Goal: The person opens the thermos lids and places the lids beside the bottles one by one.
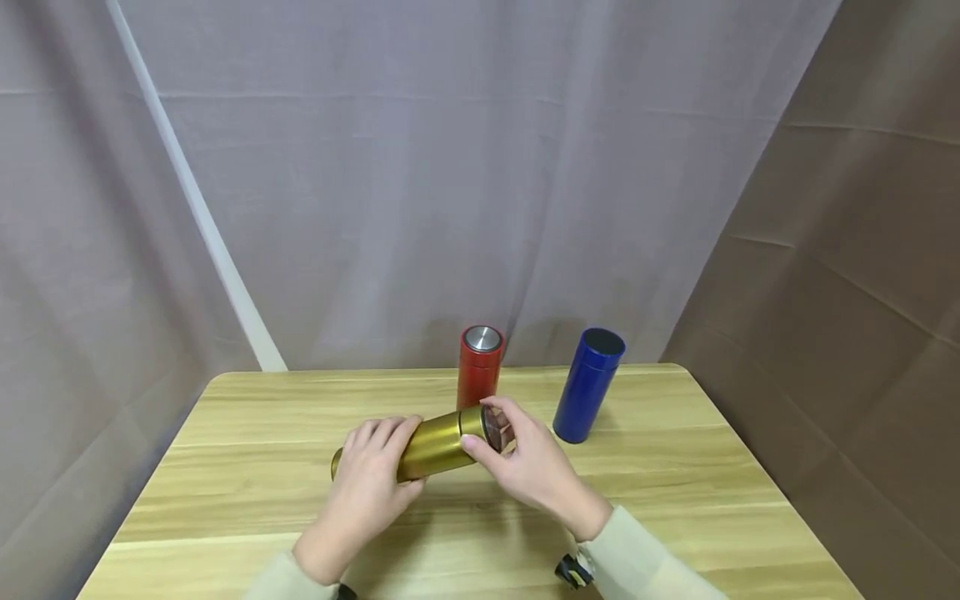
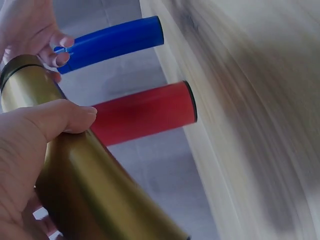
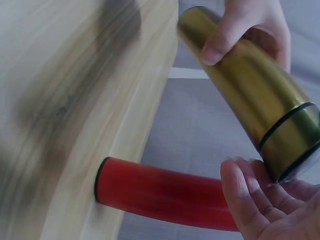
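Note:
A gold thermos bottle (image 1: 437,443) is held above the table, tilted, its capped end toward the right. My left hand (image 1: 372,479) grips its body, thumb on one side and fingers round the other, as the left wrist view also shows. Beside the cap (image 3: 295,145), my right hand (image 1: 534,458) has its fingers loosely spread around the lid end; whether they touch it, I cannot tell. Behind the gold bottle stands a red thermos bottle (image 1: 478,371) with a silver-topped lid. Farther right is a blue thermos bottle (image 1: 588,387) with a dark top, upright.
The wood-grain table (image 1: 247,450) has rounded far corners. Grey curtains (image 1: 390,208) hang behind it, and a brownish curtain (image 1: 847,317) runs along the right side. A small black-and-yellow object (image 1: 573,572) sits by the right sleeve (image 1: 637,558).

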Tool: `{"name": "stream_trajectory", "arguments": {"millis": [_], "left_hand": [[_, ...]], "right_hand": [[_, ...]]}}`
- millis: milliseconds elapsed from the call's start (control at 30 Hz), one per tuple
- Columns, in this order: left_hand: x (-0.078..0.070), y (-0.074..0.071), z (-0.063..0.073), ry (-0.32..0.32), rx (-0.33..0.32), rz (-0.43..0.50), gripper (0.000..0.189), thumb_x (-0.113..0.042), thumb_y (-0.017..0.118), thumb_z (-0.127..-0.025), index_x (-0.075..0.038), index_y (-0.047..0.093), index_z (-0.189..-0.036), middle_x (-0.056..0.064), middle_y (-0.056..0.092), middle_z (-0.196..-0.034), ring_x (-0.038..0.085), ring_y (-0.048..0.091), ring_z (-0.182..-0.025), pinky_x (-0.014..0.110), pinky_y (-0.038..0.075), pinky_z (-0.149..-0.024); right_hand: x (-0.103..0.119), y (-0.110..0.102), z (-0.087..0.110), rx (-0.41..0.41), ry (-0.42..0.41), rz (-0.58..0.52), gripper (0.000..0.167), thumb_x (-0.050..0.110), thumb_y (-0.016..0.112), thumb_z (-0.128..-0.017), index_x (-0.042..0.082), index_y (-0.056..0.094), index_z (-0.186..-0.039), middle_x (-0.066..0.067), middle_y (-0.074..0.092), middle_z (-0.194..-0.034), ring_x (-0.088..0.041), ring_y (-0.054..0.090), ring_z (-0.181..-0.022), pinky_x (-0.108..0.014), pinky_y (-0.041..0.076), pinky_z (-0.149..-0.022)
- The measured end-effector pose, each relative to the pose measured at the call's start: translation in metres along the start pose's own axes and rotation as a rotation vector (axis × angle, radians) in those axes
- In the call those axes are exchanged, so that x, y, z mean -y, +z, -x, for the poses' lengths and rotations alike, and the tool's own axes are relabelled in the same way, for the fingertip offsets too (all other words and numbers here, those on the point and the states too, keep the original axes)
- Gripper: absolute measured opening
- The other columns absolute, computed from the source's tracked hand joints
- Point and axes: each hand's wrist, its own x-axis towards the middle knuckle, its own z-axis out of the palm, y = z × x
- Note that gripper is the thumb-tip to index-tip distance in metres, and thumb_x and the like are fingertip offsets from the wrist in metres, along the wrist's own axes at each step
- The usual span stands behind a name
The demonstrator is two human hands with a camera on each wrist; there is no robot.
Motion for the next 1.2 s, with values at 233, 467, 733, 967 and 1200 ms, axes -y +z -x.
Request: {"name": "stream_trajectory", "arguments": {"millis": [233, 467, 733, 967, 1200], "left_hand": [[-0.005, 0.001, -0.001, 0.052, -0.028, -0.016, 0.079, -0.028, 0.088, -0.058, -0.012, 0.058, -0.13, 0.005, 0.063, -0.112, 0.029, 0.054, -0.1, 0.044, 0.042, -0.087], [-0.004, 0.001, 0.002, 0.064, -0.001, -0.001, 0.079, -0.032, 0.088, -0.057, -0.012, 0.058, -0.128, 0.002, 0.065, -0.107, 0.025, 0.056, -0.095, 0.041, 0.043, -0.084], [-0.002, 0.001, 0.006, 0.055, 0.071, 0.031, 0.08, -0.032, 0.087, -0.056, -0.012, 0.059, -0.127, 0.0, 0.068, -0.108, 0.019, 0.061, -0.091, 0.038, 0.051, -0.081], [-0.001, 0.007, 0.006, 0.065, 0.046, 0.043, 0.078, -0.032, 0.09, -0.053, -0.013, 0.063, -0.123, 0.0, 0.071, -0.105, 0.019, 0.065, -0.087, 0.037, 0.055, -0.07], [-0.003, 0.013, 0.006, 0.081, 0.046, 0.03, 0.075, -0.035, 0.089, -0.053, -0.016, 0.063, -0.121, -0.002, 0.071, -0.103, 0.017, 0.067, -0.088, 0.037, 0.056, -0.069]], "right_hand": [[-0.008, 0.005, -0.001, -0.032, 0.071, 0.032, 0.044, 0.059, 0.06, -0.087, 0.025, 0.059, -0.115, 0.011, 0.061, -0.079, -0.008, 0.057, -0.065, -0.028, 0.048, -0.059], [-0.009, 0.006, -0.001, -0.054, 0.053, 0.021, 0.038, 0.059, 0.062, -0.086, 0.026, 0.06, -0.104, 0.009, 0.056, -0.071, -0.01, 0.052, -0.061, -0.028, 0.045, -0.053], [-0.01, 0.009, 0.001, -0.028, 0.08, 0.014, 0.036, 0.063, 0.064, -0.083, 0.029, 0.059, -0.096, 0.007, 0.053, -0.069, -0.011, 0.051, -0.061, -0.028, 0.043, -0.051], [-0.015, 0.01, 0.004, -0.009, 0.106, -0.034, 0.036, 0.063, 0.066, -0.08, 0.033, 0.059, -0.099, 0.008, 0.055, -0.073, -0.01, 0.052, -0.064, -0.028, 0.045, -0.053], [-0.02, 0.009, 0.01, -0.016, 0.096, -0.04, 0.034, 0.06, 0.069, -0.08, 0.033, 0.058, -0.096, 0.007, 0.051, -0.07, -0.009, 0.049, -0.062, -0.026, 0.041, -0.052]]}}
